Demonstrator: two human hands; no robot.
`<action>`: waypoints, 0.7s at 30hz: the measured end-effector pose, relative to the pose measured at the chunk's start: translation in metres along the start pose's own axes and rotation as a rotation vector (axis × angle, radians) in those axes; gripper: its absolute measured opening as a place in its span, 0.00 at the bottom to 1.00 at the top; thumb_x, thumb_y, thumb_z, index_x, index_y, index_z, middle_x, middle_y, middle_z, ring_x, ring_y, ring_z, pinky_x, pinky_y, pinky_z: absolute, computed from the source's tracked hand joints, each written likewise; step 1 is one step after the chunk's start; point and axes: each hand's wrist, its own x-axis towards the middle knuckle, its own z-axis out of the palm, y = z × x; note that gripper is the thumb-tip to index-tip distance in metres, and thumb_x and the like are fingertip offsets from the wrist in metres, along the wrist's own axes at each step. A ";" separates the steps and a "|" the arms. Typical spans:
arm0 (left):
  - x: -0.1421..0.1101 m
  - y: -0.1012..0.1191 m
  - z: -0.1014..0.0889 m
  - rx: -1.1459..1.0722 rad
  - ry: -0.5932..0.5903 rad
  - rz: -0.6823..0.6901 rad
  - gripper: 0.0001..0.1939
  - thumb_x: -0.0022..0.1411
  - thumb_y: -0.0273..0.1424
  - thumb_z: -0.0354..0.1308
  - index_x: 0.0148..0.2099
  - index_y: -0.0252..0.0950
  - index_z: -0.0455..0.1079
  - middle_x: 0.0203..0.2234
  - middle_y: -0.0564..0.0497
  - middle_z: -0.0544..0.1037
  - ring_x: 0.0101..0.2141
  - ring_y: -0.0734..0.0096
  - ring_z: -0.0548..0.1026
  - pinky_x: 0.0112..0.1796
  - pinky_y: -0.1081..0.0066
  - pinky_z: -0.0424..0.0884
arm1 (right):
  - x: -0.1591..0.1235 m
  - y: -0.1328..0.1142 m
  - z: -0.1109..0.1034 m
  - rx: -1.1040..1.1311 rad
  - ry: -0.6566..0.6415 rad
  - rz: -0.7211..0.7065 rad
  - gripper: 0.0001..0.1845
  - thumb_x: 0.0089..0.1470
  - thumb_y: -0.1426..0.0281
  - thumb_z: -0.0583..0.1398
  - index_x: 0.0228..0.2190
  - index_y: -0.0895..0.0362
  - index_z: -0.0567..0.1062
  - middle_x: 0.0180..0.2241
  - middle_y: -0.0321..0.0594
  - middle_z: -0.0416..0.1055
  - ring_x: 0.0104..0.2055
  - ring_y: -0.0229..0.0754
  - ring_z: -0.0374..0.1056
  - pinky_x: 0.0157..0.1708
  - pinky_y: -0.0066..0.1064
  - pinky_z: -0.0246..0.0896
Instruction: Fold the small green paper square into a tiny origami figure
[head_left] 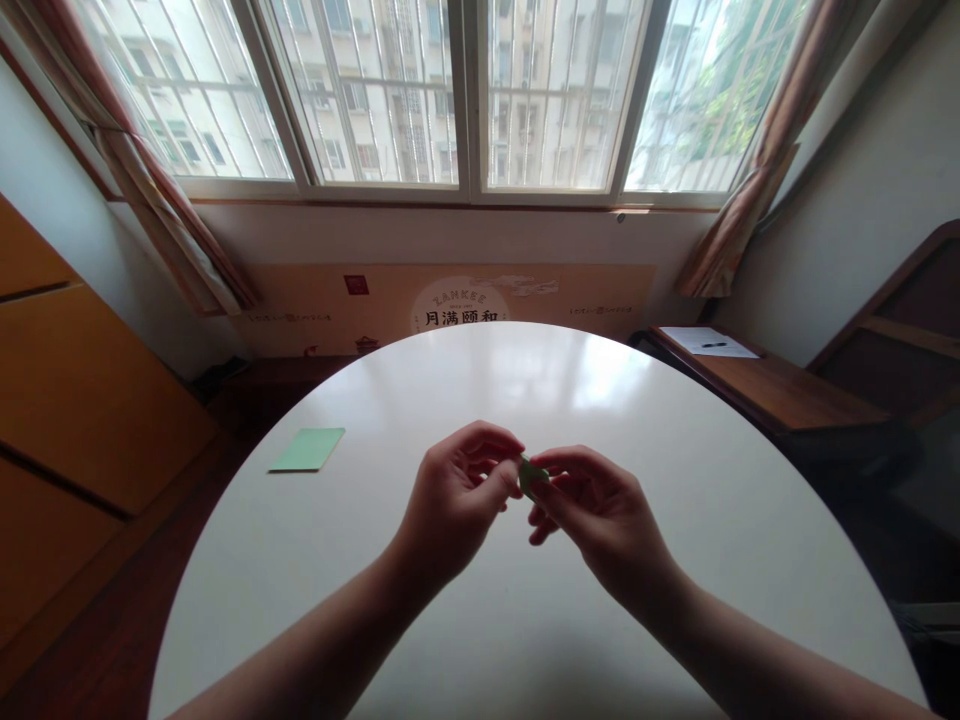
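Observation:
A small folded piece of green paper (532, 477) is pinched between my two hands, above the middle of the white round table. My left hand (474, 487) grips its left edge between thumb and fingertips. On the other side, my right hand (592, 500) holds the paper with thumb and forefinger, its lower fingers curled loosely beneath. Fingers cover much of the paper, so its exact folded shape is hard to make out. A pad of light green square paper (307, 450) lies to the left on the table.
The white table (360, 630) has a curved far edge. Beyond it stand a printed beige panel (300, 290) and a barred window. At right, a wooden side surface (810, 385) bears a white sheet (686, 340) with a dark pen (714, 345). Orange cabinets (82, 370) stand at left.

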 end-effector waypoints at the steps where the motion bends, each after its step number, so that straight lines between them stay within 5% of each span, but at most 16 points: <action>1: 0.000 0.000 0.000 -0.010 -0.001 -0.005 0.03 0.58 0.23 0.57 0.35 0.34 0.72 0.24 0.54 0.76 0.25 0.73 0.76 0.22 0.77 0.72 | 0.000 0.000 0.000 0.000 0.002 0.000 0.08 0.54 0.67 0.69 0.37 0.54 0.79 0.27 0.37 0.77 0.25 0.38 0.73 0.23 0.29 0.76; 9: 0.001 -0.003 -0.004 -0.066 -0.077 -0.060 0.14 0.61 0.32 0.64 0.48 0.34 0.73 0.29 0.50 0.79 0.27 0.73 0.76 0.24 0.77 0.73 | -0.001 0.000 -0.001 0.032 0.007 0.012 0.06 0.55 0.68 0.68 0.37 0.54 0.79 0.27 0.36 0.77 0.25 0.37 0.73 0.23 0.29 0.77; 21: 0.006 0.000 -0.002 -0.029 -0.032 -0.141 0.10 0.61 0.33 0.61 0.36 0.30 0.78 0.21 0.51 0.76 0.20 0.76 0.70 0.18 0.79 0.69 | -0.002 0.000 -0.001 0.006 0.012 0.002 0.07 0.54 0.68 0.69 0.36 0.54 0.79 0.25 0.34 0.76 0.25 0.37 0.73 0.23 0.29 0.77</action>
